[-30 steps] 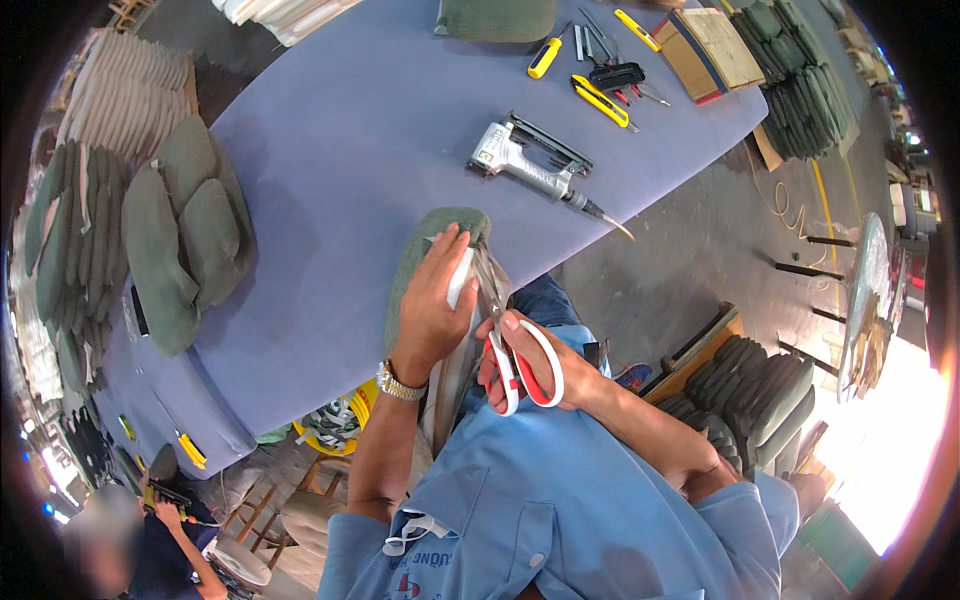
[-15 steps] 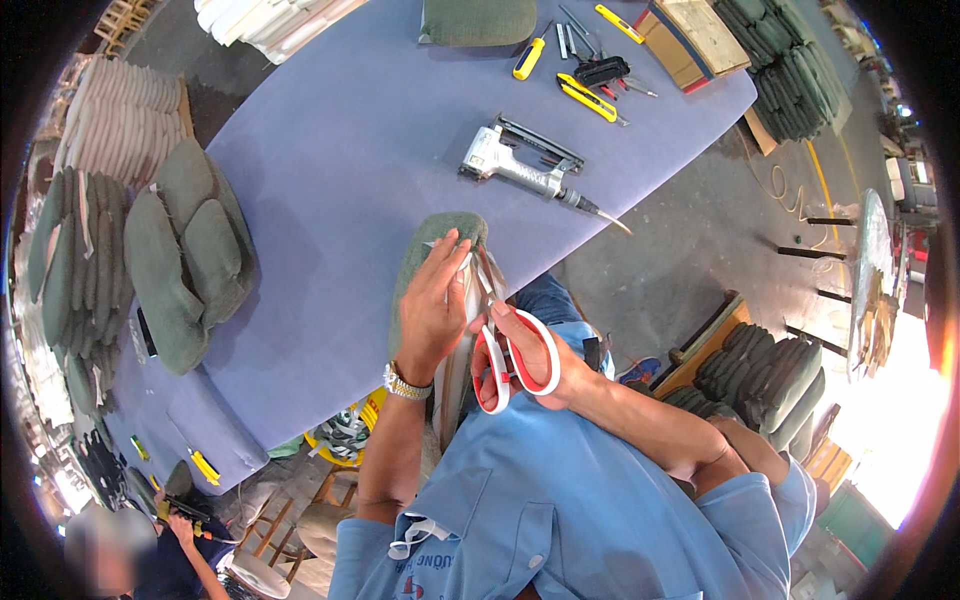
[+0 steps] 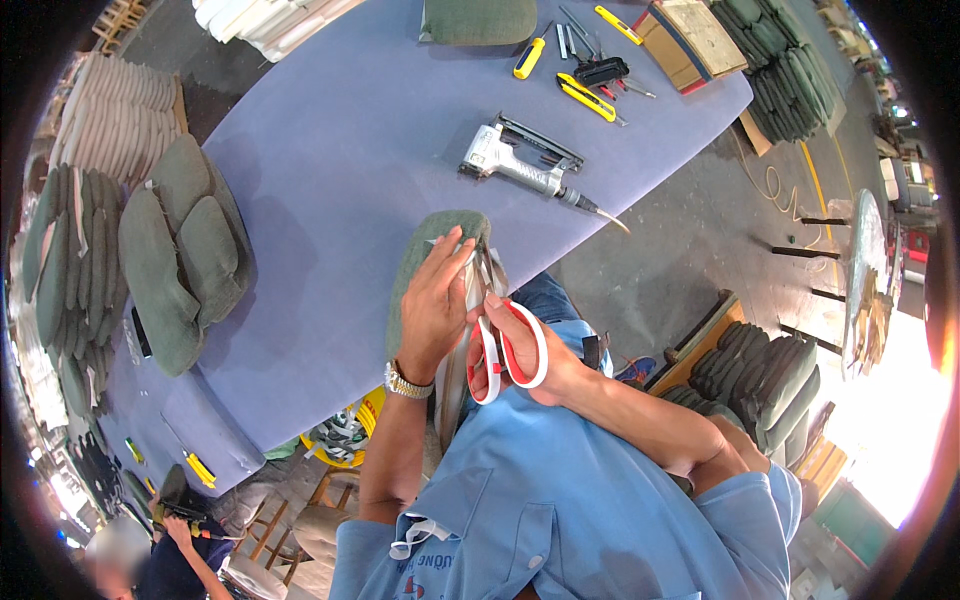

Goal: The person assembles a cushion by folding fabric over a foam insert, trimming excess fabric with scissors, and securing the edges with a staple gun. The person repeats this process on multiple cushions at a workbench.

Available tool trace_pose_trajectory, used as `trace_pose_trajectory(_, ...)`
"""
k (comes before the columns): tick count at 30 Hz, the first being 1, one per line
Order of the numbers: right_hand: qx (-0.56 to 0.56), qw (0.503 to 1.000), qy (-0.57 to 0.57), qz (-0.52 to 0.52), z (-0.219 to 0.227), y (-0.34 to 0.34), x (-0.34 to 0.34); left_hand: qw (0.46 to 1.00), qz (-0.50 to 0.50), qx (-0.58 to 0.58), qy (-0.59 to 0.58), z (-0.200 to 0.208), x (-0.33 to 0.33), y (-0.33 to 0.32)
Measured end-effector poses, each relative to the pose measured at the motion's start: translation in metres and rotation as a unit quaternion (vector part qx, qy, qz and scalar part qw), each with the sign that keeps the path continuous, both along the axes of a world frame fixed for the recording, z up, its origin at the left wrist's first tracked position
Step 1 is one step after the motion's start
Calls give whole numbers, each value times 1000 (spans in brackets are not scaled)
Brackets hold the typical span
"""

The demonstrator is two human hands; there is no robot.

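Observation:
My left hand (image 3: 430,312) lies against a green fabric-covered cushion (image 3: 452,222), which leans at the table's near edge. Its fingers are stretched out along the cushion's pale lining, the thumb beside the seam. Scissors with white and red handles (image 3: 542,355) are in my right hand (image 3: 562,372), fingers through the loops. Their blades point away from me along the cushion's right-hand edge, among loose strips of fabric. My right fingertips are close to my left thumb, and the exact spot between the blades is too small to make out.
Covering most of the view is a blue-grey padded table (image 3: 330,200). On it lie a staple gun (image 3: 515,165) with a hose, yellow cutters (image 3: 587,97), a cardboard box (image 3: 685,45) and green cushions (image 3: 185,255). Cushion stacks (image 3: 755,375) stand right; another person (image 3: 180,560) works lower left.
The scissors' handle loops are slightly closer together and have shifted a little up and left with my right hand. My left hand stays on the cushion almost unmoved.

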State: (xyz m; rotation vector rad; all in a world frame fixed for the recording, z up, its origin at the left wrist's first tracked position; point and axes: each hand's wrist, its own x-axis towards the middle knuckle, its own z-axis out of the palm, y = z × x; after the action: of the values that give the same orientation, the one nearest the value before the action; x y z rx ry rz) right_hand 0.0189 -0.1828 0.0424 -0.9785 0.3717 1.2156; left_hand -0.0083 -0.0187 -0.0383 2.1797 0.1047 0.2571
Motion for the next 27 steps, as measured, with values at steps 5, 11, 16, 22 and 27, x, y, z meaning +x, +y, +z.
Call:
trace_pose_trajectory(5,-30,999,-11,-1,3,8,-4,1000,-2,-4,-3,-4,-1,2)
trace_pose_trajectory(11,-3,999,13,-30,3,10,-8,1000,-6,-10,-8,-4,-1,5)
trace_pose_trajectory(16,1,998,50,-45,14,12,-4,1000,1,-23,-2,-3,-1,4)
trace_pose_trajectory(22,4,998,7,-57,-1,12,-11,1000,1,-24,-11,-5,-1,6)
trace_pose_trajectory(27,-37,998,-4,-45,2,13,-11,999,1,-32,7,-2,0,8)
